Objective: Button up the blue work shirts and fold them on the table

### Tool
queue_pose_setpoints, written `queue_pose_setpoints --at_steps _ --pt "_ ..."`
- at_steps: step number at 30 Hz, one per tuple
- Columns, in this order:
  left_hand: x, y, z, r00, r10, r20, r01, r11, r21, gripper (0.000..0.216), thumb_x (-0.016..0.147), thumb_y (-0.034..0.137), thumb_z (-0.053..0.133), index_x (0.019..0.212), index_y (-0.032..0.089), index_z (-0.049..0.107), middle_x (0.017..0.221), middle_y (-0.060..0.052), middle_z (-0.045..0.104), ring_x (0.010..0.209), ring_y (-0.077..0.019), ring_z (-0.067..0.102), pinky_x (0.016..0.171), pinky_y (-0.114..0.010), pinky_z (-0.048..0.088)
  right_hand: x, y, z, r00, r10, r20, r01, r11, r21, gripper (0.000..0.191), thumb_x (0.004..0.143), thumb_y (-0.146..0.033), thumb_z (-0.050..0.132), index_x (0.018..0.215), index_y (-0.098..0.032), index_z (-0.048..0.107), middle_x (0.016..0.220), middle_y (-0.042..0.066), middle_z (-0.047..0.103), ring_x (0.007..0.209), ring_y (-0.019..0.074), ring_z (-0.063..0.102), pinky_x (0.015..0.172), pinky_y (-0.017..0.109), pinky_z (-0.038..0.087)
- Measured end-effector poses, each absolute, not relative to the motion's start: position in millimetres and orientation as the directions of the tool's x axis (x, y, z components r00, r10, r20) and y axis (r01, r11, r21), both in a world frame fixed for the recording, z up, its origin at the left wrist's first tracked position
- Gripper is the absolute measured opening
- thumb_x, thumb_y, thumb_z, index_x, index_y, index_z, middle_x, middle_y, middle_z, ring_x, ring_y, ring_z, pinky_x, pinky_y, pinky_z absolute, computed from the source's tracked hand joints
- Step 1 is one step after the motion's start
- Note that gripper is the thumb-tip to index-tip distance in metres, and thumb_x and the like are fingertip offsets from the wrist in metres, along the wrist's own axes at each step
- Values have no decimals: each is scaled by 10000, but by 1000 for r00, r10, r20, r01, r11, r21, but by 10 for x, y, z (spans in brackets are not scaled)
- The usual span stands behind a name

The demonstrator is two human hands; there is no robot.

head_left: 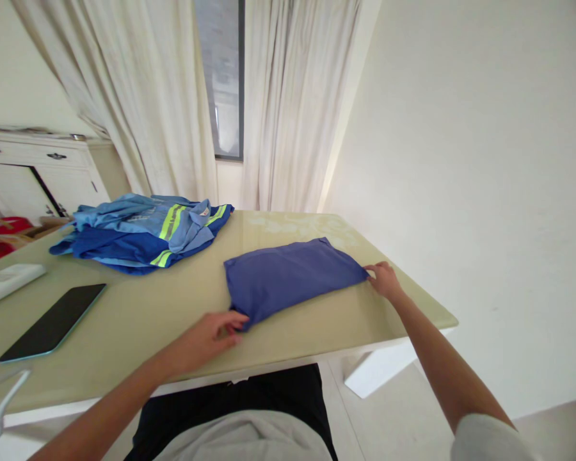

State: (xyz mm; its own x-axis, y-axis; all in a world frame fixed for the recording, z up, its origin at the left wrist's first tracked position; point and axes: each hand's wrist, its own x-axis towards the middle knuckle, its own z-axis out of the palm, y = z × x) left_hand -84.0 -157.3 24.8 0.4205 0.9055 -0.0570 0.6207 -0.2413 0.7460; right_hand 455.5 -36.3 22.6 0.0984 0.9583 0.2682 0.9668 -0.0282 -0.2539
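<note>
A dark blue folded garment (292, 275) lies flat on the table in front of me, in a long rectangle; its exact kind does not show. Its near left corner is pinched between the thumb and fingers of my left hand (216, 334). At the opposite end, my right hand (383, 280) grips the right corner, close to the table's right edge. The cloth looks mostly smooth, with a slight bunching by my left fingertips. Any layers underneath are hidden.
A loose pile of blue work clothes (144, 230) with reflective yellow strips lies at the back left. Nearer are a dark tablet-like slab (55, 322) and a white object (10, 283). A white wall (461, 160) borders the table (173, 301) on the right.
</note>
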Motion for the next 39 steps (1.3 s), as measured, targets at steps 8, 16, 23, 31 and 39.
queue_pose_setpoints --at_steps 8,16,23,31,39 --pt "-246 -2093 686 839 509 -192 371 -278 886 444 909 497 688 1319 331 725 1183 -43 795 1021 -232 743 861 -312 558 3145 -1201 359 -249 898 363 915 341 -217 601 985 -630 546 1428 -232 628 1344 169 647 1230 327 610 1089 470 468" --pt "-571 -1980 333 664 708 -242 569 -268 777 444 957 575 595 1317 344 714 1224 -46 748 1056 -238 679 951 -340 516 2363 -1663 -32 -453 888 80 884 459 -90 543 1038 -499 513 1564 -367 486 1576 159 512 1401 410 511 1068 561 456" --pt "-864 -1997 92 599 762 -246 545 -162 823 482 940 630 603 1327 360 698 1291 -39 718 1152 -246 642 1053 -358 483 3291 -632 136 -280 960 31 959 277 58 561 1022 -150 391 1512 -368 555 1486 121 597 1215 318 656 1005 484 503" --pt "-1073 -1333 143 396 915 -73 590 -193 784 506 870 696 588 1087 286 790 1134 -66 781 1040 -298 703 897 -381 561 3539 83 12 -109 987 114 993 113 -33 668 935 -174 528 1593 -265 450 1554 155 528 1346 325 566 1118 484 433" --pt "-1769 -217 -5 -203 921 333 912 53 408 695 864 483 578 1478 158 558 1595 -213 458 1460 -449 415 1162 -582 390 3569 475 -241 -32 996 78 993 40 -112 528 1047 -397 434 1501 -162 563 1581 226 485 1410 377 526 1154 523 403"
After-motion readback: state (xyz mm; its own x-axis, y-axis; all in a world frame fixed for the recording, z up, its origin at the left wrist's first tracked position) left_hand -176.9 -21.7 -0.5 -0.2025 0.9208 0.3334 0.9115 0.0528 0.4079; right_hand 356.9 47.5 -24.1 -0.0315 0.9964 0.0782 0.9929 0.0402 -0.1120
